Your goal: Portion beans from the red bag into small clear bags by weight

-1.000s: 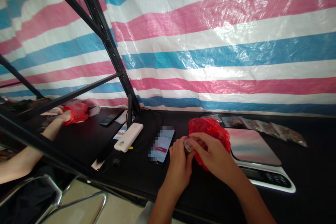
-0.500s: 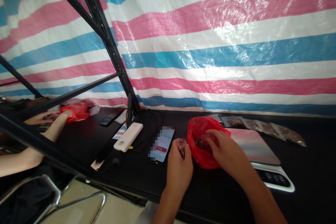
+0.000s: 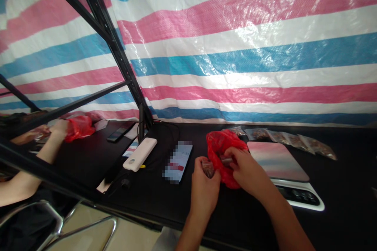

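My left hand (image 3: 205, 188) is closed around a small clear plastic bag (image 3: 208, 168) with brown bits inside, its mouth facing right. My right hand (image 3: 250, 168) pinches a small clear cup-like piece (image 3: 226, 160), tilted toward that bag; its exact kind is hard to make out. Both are in front of or over an open red plastic bag (image 3: 216, 143) on the black table. My right fingers partly cover the red bag's right side. A kitchen scale (image 3: 278, 160) with a pinkish shiny plate is just right of my right hand.
Several filled clear bags (image 3: 316, 146) lie in a row behind the scale. Left of my hands are a lit phone (image 3: 181, 162) and a white power bank (image 3: 140, 154) with cables. Beyond a black metal frame (image 3: 118, 51), another person's arm (image 3: 48, 153) reaches beside another red bag (image 3: 80, 127).
My right hand has lifted out of the red bag with the clear piece, bringing it to the small bag's mouth. My left hand has turned that bag sideways. The view has shifted slightly.
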`<state>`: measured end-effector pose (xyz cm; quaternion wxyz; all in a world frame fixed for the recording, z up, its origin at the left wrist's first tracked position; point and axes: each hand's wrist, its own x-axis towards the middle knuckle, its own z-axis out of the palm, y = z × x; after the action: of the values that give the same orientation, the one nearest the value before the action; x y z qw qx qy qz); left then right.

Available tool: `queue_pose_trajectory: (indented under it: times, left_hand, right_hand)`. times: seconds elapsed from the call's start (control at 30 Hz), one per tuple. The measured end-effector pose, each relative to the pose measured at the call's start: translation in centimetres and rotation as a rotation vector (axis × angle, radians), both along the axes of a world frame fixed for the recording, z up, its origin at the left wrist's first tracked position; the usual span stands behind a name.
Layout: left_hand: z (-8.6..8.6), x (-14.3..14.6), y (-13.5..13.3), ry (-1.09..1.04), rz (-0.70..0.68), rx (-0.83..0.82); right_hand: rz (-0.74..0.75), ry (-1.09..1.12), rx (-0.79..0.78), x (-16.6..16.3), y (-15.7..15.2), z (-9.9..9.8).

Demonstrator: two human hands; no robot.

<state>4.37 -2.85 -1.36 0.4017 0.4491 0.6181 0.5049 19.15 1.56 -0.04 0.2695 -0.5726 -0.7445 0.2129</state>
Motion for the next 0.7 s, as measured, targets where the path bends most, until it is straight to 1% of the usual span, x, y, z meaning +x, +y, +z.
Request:
queue_pose_trajectory:
  times: [0.1, 0.2, 0.37, 0.43, 0.6, 0.7]
  left_hand:
    - [-0.3, -0.4, 0.6, -0.057, 0.024, 0.012]
    - [-0.5, -0.9, 1.1, -0.082, -0.002, 0.000]
    - [-0.6, -1.6, 1.2, -0.094, -0.097, 0.021]
    - [-0.5, -1.8, 1.1, -0.088, -0.123, 0.040]
    - [-0.4, -2.1, 1.0, -0.107, -0.167, 0.028]
    - [-0.4, -2.1, 1.0, -0.111, -0.170, 0.034]
  right_hand:
    - [0.034, 0.017, -0.048, 0.3, -0.3, 0.2]
    - [0.014, 0.010, -0.074, 0.5, -0.5, 0.6]
    - [-0.051, -0.061, 0.013, 0.5, -0.4, 1.1]
    - [-0.058, -0.092, 0.013, 0.4, -0.4, 1.1]
    - [0.007, -0.067, -0.114, 0.2, -0.6, 1.3]
    - [0.019, -0.074, -0.135, 0.3, -0.7, 1.5]
